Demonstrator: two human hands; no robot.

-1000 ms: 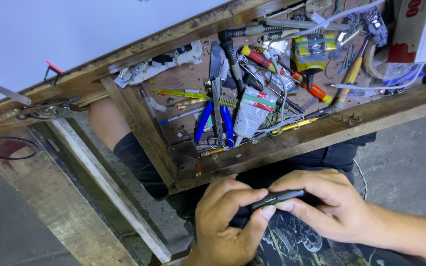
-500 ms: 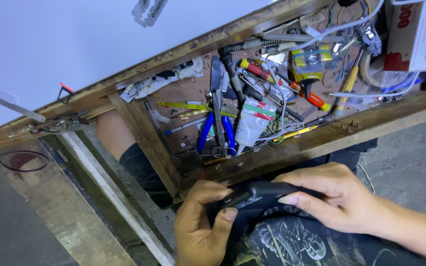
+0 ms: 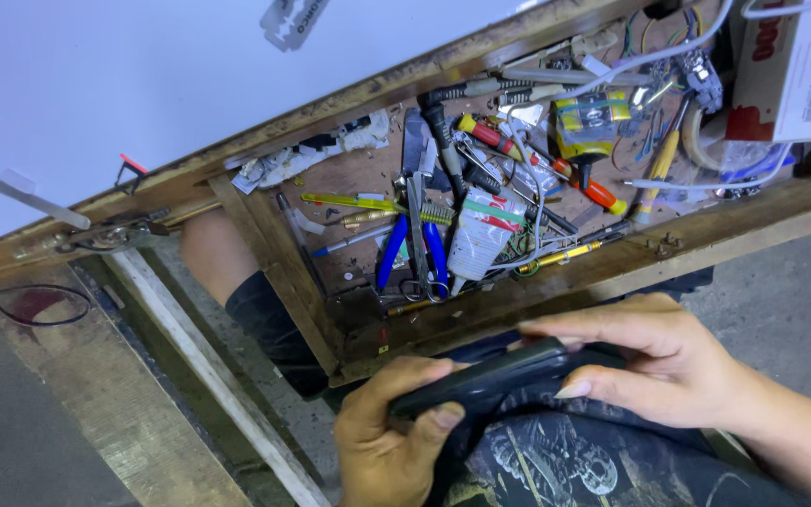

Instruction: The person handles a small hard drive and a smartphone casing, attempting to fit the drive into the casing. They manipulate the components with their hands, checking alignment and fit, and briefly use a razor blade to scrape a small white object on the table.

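A flat black phone-like device (image 3: 490, 376) lies across both my hands, just below the open wooden drawer (image 3: 518, 300). My left hand (image 3: 387, 441) grips its lower left end, thumb on the edge. My right hand (image 3: 654, 361) closes over its right end, fingers on top and thumb beneath. Both hands sit above my lap, which is covered by dark patterned cloth (image 3: 556, 469).
The drawer holds several tools: blue-handled pliers (image 3: 396, 253), a red-handled screwdriver (image 3: 537, 164), a white tube (image 3: 476, 239), a yellow tape measure (image 3: 593, 117), wires. A red and white box (image 3: 795, 61) stands at the top right. A razor blade (image 3: 293, 19) lies on the white tabletop.
The view has shifted so the drawer sits higher. My hands have turned the black device from a thin edge-on look to showing its flat face, and my right hand now covers more of it.
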